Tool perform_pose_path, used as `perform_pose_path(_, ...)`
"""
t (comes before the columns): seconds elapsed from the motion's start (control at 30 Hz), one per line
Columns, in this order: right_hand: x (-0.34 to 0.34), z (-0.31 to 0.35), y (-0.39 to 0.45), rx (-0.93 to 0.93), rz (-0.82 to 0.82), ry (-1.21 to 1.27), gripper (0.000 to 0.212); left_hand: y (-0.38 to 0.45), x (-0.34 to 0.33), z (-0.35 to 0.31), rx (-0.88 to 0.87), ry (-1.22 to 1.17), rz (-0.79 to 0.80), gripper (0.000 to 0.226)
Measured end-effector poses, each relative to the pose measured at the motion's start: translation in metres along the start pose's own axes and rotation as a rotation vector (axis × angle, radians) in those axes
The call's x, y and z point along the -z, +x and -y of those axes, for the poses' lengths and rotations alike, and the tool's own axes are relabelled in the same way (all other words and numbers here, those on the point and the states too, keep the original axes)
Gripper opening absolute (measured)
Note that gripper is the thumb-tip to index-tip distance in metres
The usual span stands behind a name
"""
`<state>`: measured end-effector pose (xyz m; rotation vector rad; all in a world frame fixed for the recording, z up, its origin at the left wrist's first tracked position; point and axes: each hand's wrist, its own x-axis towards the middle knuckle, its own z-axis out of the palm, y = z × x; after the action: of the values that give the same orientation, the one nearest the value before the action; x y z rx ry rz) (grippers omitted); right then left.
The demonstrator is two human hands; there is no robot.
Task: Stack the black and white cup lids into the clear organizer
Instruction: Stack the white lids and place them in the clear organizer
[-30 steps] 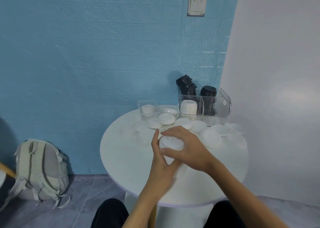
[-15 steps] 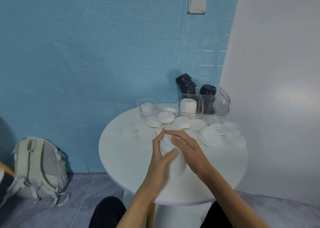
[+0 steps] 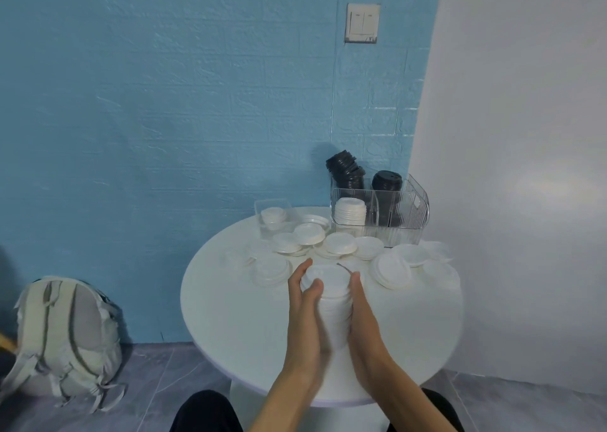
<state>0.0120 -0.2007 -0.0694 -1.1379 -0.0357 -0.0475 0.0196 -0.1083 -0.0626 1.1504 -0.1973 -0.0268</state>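
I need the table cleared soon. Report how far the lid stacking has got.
Done: black lids and a white stack stand in the clear organizer. In hand: the left hand and right hand squeeze a tall stack of white lids. Left: loose white lids spread over the table.

head view, looking down, table near

White lid stack upright on table; black lids in clear organizer.
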Motion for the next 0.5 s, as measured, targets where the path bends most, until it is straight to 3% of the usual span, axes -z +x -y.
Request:
perform_pose_path(0.03, -0.001, -0.001, 0.003, -0.037, 0.021, 0.135, 0.079, 0.003, -0.003, -0.001, 0.0, 0.005, -0.016, 0.044)
perform_pose_path(0.13, -0.005, 0.012, 0.026, 0.01, -0.039, 0.12, 0.044, 0.022, -0.015, -0.011, -0.032, 0.011, -0.047, 0.042)
perform_pose_path(0.2, 0.0, 0.024, 0.053, -0.001, -0.058, 0.243, 0.046, 0.043, -0.026, -0.023, -0.07, 0.026, -0.052, 0.037)
perform_pose_path(0.27, -0.003, 0.048, 0.074, 0.04, -0.149, 0.184, 0.046, 0.071, -0.038, -0.035, -0.108, 0.02, -0.022, 0.029)
perform_pose_path(0.5, -0.004, 0.148, 0.169, 0.179, -0.196, -0.013, 0.054, 0.177, -0.094, -0.093, -0.151, 0.024, 0.071, 0.025)
